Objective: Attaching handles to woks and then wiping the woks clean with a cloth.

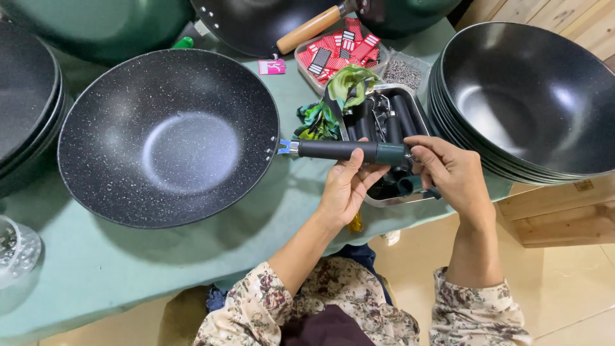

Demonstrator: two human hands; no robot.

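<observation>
A black speckled wok (168, 136) lies on the green cloth-covered table (96, 263). A black handle (349, 151) with a metal bracket at its left end is held level against the wok's right rim. My left hand (346, 189) grips the handle from below near its middle. My right hand (451, 173) pinches the handle's dark green right end, and a small dark tool shows under its fingers. Behind the hands stands a metal tray (419, 115) with several more black handles.
A stack of black woks (532, 96) sits at the right, another stack (25, 109) at the left. A wok with a wooden handle (311, 29), a box of red packets (339, 51), a tub of small screws (402, 72), green rags (333, 102) and a clear bowl (16, 250) surround them.
</observation>
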